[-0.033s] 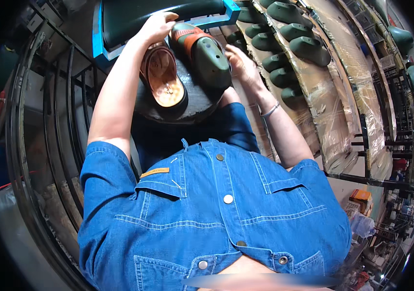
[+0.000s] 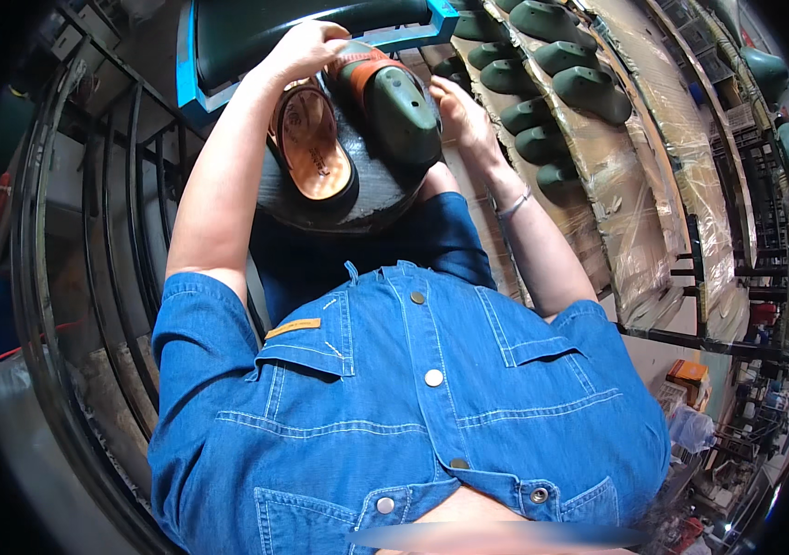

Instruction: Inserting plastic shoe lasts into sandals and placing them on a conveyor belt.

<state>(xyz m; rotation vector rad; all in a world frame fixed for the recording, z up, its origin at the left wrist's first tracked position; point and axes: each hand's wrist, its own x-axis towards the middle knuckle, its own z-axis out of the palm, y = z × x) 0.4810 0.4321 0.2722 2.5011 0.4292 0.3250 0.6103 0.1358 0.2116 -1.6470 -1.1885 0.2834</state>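
A sandal with a tan footbed [image 2: 320, 162] and dark edge lies on a round dark work surface [image 2: 381, 202] in front of me. To its right is a green shoe last [image 2: 404, 106] with orange-brown straps [image 2: 364, 76] wrapped across its front part. My left hand [image 2: 307, 51] reaches over the sandal, its bent fingers closed at the far toe end of the strapped last. The fingertips' exact hold is partly hidden. My right hand [image 2: 464, 118] is at the last's right side, fingers extended and slightly bent, with nothing visible in it.
Beyond the work surface is a dark roller-like cushion [image 2: 311, 32] in a blue frame [image 2: 189, 79]. On the right, slanted racks hold several green lasts [image 2: 589, 92] on cardboard-covered shelves [image 2: 640, 222]. Black metal rack bars [image 2: 122, 203] stand on the left.
My left hand has moved slightly right, its fingers now over the toe end of the strapped last. The last and my right hand have barely shifted.
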